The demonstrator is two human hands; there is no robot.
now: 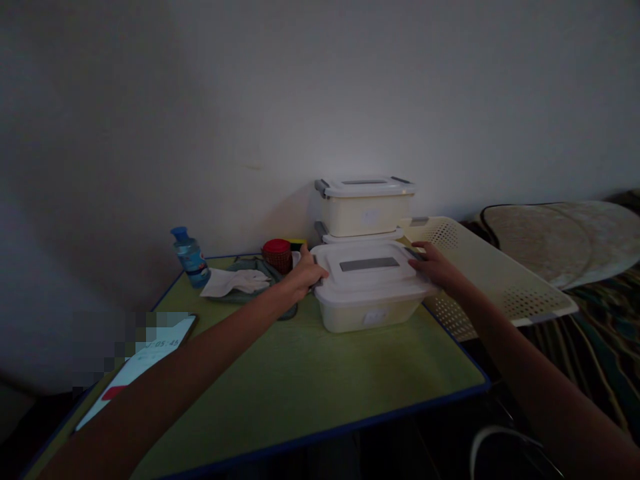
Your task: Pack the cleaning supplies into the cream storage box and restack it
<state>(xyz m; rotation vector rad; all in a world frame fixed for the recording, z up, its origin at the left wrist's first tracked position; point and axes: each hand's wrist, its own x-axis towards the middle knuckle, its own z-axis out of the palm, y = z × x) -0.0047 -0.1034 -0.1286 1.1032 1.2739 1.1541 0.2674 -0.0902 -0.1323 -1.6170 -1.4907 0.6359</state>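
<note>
A cream storage box [370,313] with a white lid [370,280] and a grey handle strip on top is at the far part of the table. My left hand [304,273] is closed on its left end, with the thumb by the grey latch. At the opposite end my right hand [434,268] grips the lid edge near the other latch. The lid lies on the box. Behind it, a similar lidded box [367,212] is stacked on another white lid [363,236], whose lower part is hidden.
On the green table [320,393] with blue edging, a phone [155,347] lies left. Farther back are a blue bottle [191,259], white cloth [235,283], grey-green tray [289,312] and red-lidded container [277,257]. A perforated cream basket [490,267] stands right, beside striped bedding [600,320].
</note>
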